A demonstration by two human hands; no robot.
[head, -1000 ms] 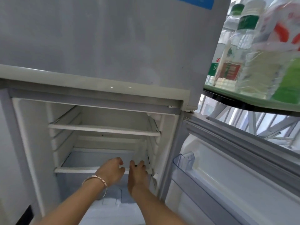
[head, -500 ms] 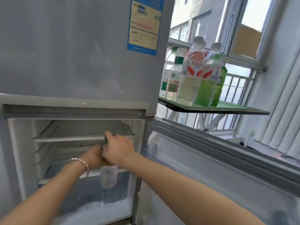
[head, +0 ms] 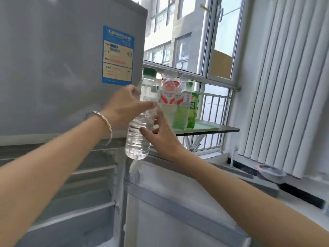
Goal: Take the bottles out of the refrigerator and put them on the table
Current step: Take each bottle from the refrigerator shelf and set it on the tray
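Both arms reach forward. The left hand (head: 124, 106) grips the bottle (head: 136, 145) near its top; the right hand (head: 162, 138) holds its middle

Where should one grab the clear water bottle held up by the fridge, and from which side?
Grip the clear bottle around its ribbed middle, coming from the right. The left hand wraps its top, the round body below is bare and nearly upright, and the right hand holds it there.

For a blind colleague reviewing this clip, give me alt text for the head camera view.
A person's left hand and right hand both hold a clear water bottle before the open refrigerator. Behind it, several bottles stand on a table by the window.
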